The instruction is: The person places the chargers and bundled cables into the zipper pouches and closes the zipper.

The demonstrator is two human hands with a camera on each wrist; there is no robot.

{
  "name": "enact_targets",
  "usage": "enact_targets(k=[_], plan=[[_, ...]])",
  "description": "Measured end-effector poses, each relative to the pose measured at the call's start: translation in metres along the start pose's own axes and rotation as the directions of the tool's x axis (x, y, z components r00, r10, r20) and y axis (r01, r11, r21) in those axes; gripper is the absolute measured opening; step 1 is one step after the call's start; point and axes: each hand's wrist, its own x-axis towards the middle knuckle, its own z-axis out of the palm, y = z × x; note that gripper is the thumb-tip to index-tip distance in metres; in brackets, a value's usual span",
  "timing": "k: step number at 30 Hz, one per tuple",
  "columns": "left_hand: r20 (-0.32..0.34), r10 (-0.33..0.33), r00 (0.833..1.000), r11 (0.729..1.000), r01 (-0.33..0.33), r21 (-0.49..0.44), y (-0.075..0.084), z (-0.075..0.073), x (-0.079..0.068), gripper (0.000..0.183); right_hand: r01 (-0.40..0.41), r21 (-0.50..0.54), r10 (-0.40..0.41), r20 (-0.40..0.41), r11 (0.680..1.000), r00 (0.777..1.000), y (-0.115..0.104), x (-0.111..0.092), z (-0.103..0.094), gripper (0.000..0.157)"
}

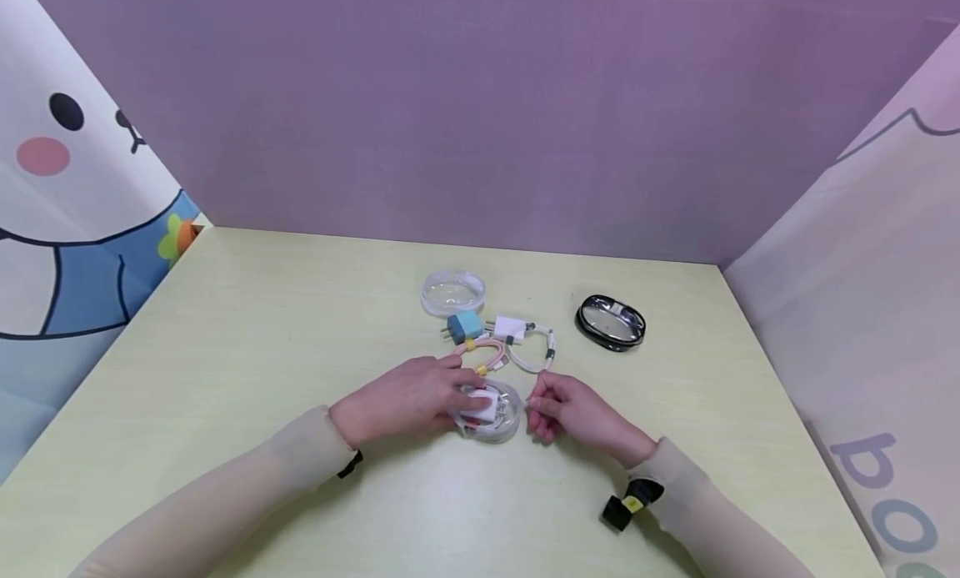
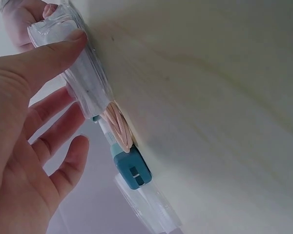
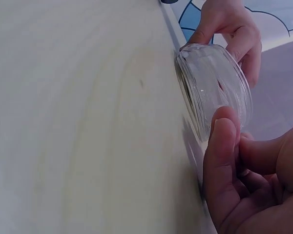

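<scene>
My left hand (image 1: 420,394) grips a clear round plastic case (image 1: 506,424) on the table, thumb pressing on its top, fingers at its left side. Inside the case sit a white charger plug (image 1: 483,405) and a coiled cable. At the case's right edge my right hand (image 1: 573,411) has curled fingers, with thumb and index finger pinching the rim. The right wrist view shows these fingertips overlapping the edge of the case (image 3: 212,83). Just beyond the case lies a coiled pink cable (image 1: 480,347) with yellow ties, beside a blue charger plug (image 1: 467,324).
Behind the hands lie a second white charger plug (image 1: 510,329) and a looped white cable (image 1: 525,365) with dark ties. Farther back stands another clear round case (image 1: 452,294). A black oval case (image 1: 611,322) lies to the right. A purple cloth wall (image 1: 465,128) borders the table's back edge.
</scene>
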Motion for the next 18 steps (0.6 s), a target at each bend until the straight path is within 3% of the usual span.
enact_targets(k=[18], plan=[[-0.004, -0.009, 1.0, 1.0, 0.009, -0.005, 0.002, 0.0, 0.0, 0.045, -0.023, 0.02, 0.021, 0.08, 1.0, 0.997, 0.004, -0.011, 0.0, 0.012]])
